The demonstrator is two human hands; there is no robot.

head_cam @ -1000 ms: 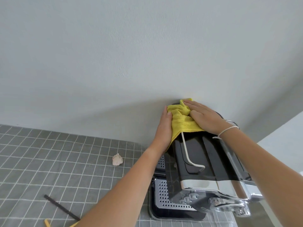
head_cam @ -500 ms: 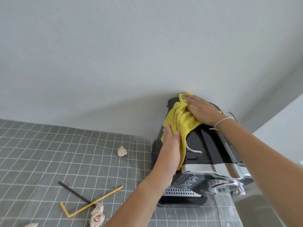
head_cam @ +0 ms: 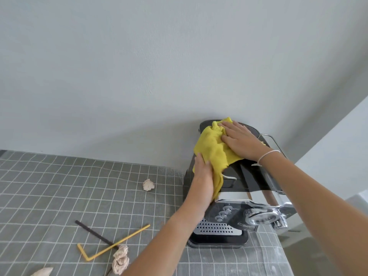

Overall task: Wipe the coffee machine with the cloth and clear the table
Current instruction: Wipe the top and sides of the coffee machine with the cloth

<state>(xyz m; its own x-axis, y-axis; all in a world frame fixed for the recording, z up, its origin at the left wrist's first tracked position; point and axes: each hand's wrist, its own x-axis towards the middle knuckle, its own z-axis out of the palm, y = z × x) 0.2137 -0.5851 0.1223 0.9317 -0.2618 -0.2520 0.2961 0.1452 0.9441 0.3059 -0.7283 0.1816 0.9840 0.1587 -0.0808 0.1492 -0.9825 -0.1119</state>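
A black and chrome coffee machine (head_cam: 249, 180) stands at the table's right end, against the wall. A yellow cloth (head_cam: 212, 150) is draped over its top and left side. My right hand (head_cam: 241, 143) lies flat on the cloth at the machine's top rear. My left hand (head_cam: 203, 176) presses the hanging part of the cloth against the machine's upper left side. Litter lies on the grey checked tablecloth (head_cam: 59, 186): a crumpled paper ball (head_cam: 148, 184), a yellow bent straw (head_cam: 113, 244), a dark stick (head_cam: 93, 233) and a crumpled tissue (head_cam: 120, 259).
A pale scrap (head_cam: 42, 271) lies at the bottom left edge. The wall runs right behind the machine. The table's right edge drops off just beyond the machine's chrome front.
My left hand has slid down the machine's left side, pulling the cloth with it. The view has tilted down, so the straw, stick and tissue are now in sight.
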